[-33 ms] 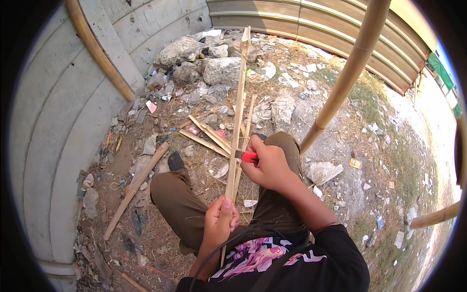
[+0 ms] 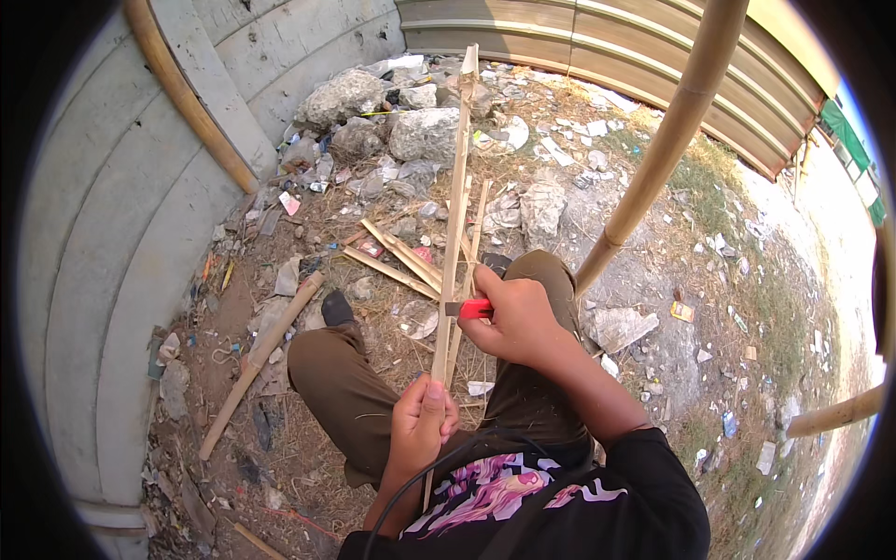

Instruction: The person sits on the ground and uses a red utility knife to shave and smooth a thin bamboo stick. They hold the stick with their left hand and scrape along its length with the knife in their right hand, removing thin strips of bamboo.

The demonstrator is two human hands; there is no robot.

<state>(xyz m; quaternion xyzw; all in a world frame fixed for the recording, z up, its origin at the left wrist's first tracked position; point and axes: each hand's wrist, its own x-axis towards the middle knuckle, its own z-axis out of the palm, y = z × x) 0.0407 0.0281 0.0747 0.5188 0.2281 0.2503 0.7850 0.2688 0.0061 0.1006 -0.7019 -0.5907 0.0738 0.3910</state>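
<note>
A long split bamboo strip [image 2: 455, 215] slants away from my lap toward the far rubble. My left hand [image 2: 422, 415] is closed around its near part, thumb on top. In my right hand [image 2: 515, 315] is a utility knife [image 2: 477, 309] with a red handle. Its dark blade lies across the strip, partway up from my left hand. Beneath, several loose bamboo strips [image 2: 401, 257] lie on the ground between and beyond my legs.
A bamboo pole [image 2: 644, 173] rises at the right, and another [image 2: 835, 413] juts in lower down. At the left are a concrete wall [image 2: 112, 233] and a bamboo piece [image 2: 261, 364] on littered ground. Rocks [image 2: 429, 135] and metal sheeting [image 2: 616, 56] stand at the back.
My right hand and the knife have slid slightly toward me along the bamboo strip. My left hand stays in nearly the same place, still gripping it.
</note>
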